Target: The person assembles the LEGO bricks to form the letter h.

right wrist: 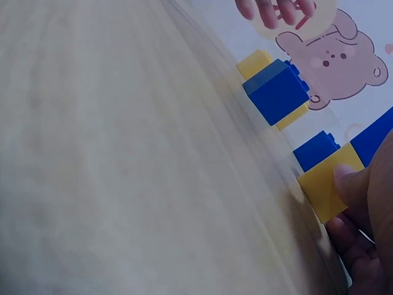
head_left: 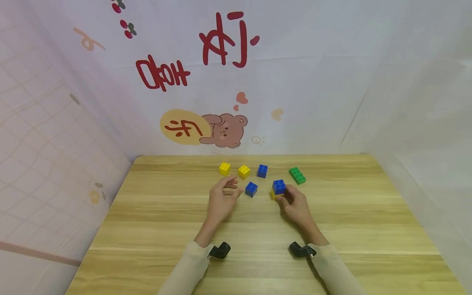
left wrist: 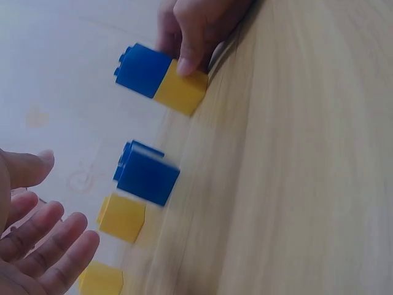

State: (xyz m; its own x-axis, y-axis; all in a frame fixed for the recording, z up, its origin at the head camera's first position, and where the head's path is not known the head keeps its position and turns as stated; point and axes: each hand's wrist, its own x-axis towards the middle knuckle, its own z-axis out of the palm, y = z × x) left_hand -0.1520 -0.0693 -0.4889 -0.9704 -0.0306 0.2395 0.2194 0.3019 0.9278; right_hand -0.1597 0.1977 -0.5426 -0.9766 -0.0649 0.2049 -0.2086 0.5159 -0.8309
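My right hand (head_left: 298,208) pinches a yellow toy brick (right wrist: 330,183) between thumb and fingers, low on the wooden table. A blue brick (head_left: 279,186) sits studs up on that yellow one, edges lined up in the left wrist view. My left hand (head_left: 221,200) is held over the table with its fingers spread and nothing in them. Just to the right of its thumb lies a loose blue brick (head_left: 251,189). Beyond the left fingertips stands a yellow brick (head_left: 243,171).
Along the back are another yellow brick (head_left: 224,168) at the left and a second loose blue brick (head_left: 262,171). Behind my right hand lies a longer green brick (head_left: 297,175). A printed white curtain (head_left: 302,90) hangs at the table's far edge.
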